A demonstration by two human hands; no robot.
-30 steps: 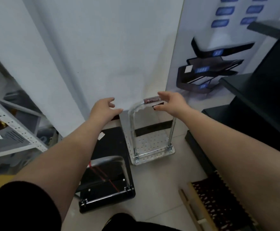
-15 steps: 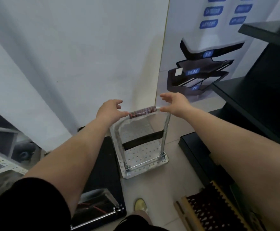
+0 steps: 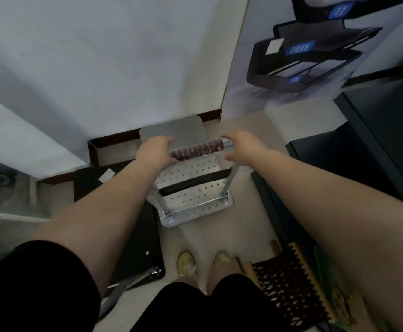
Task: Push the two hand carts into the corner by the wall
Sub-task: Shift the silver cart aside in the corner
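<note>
Lying nearest, low and left on the floor, the black cart is being left untouched. Beyond it, the silver cart is being gripped at its handle by the left hand and right hand, its deck reaching the wall.

- Both bare arms reach forward and down, nearly straight, forearms converging toward the middle.
- Left hand is knuckles up, fingers curled over and thumb tucked beneath, closed in a grip.
- Right hand sits level with it, well apart, fingers hooked forward with the thumb below, a looser hold.
- Black short sleeves cover both upper arms.
</note>
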